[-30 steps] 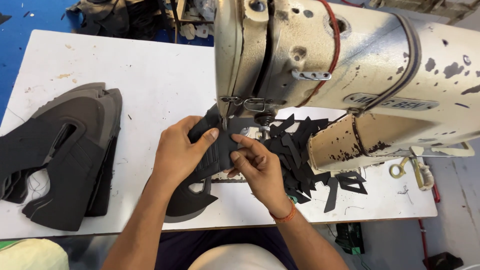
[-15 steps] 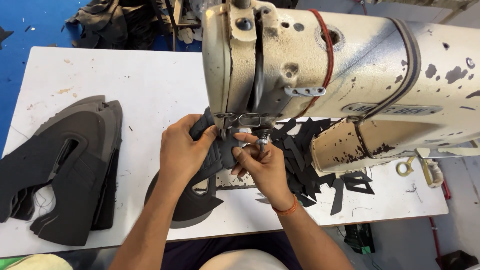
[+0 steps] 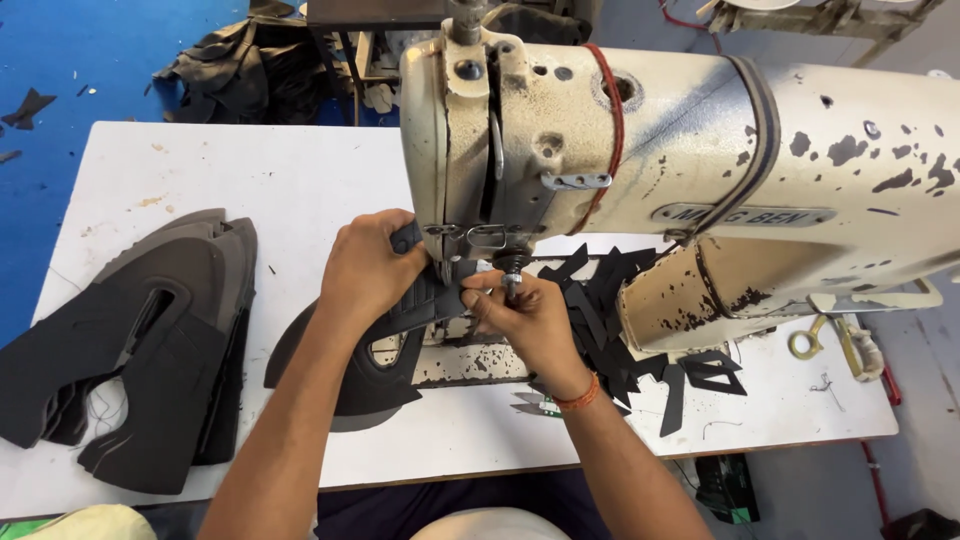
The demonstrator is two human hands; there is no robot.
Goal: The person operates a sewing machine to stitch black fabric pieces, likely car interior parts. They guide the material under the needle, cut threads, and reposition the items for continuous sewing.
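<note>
I am leaning over the big cream sewing machine [image 3: 700, 170] on the white tabletop [image 3: 300, 180], feeding a dark shoe-upper piece [image 3: 380, 345] under its needle end, where it is lying partly on the machine bed and partly draping onto the tabletop. It is looking light, thin and floppy, so I am judging it best pinched flat near the edge close to the needle. My left hand [image 3: 370, 270] is closing its fingers over the piece, while my right hand [image 3: 525, 315] is pinching its front edge between nearly shut fingertips.
</note>
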